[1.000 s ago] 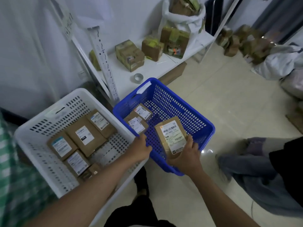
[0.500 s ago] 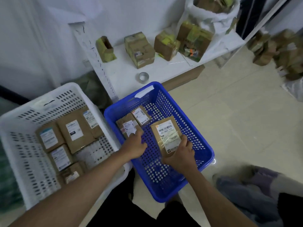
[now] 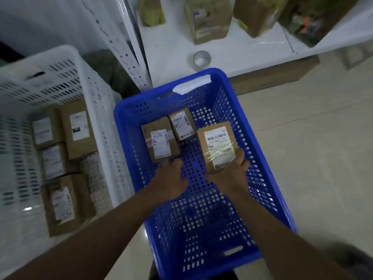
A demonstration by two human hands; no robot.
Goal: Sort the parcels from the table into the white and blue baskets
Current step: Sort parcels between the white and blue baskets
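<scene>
— What is the right hand doing?
— Gripping a parcel by its near end, low inside the blue basket, beside two parcels lying there.
— And the left hand?
— Reaching in, fingers loosely spread, fingertips touching the nearer one. More boxes are sitting in the white basket.

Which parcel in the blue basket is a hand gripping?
The rightmost parcel, gripped at its near end by the right hand; the other two lie on the basket floor, ungripped.
</scene>
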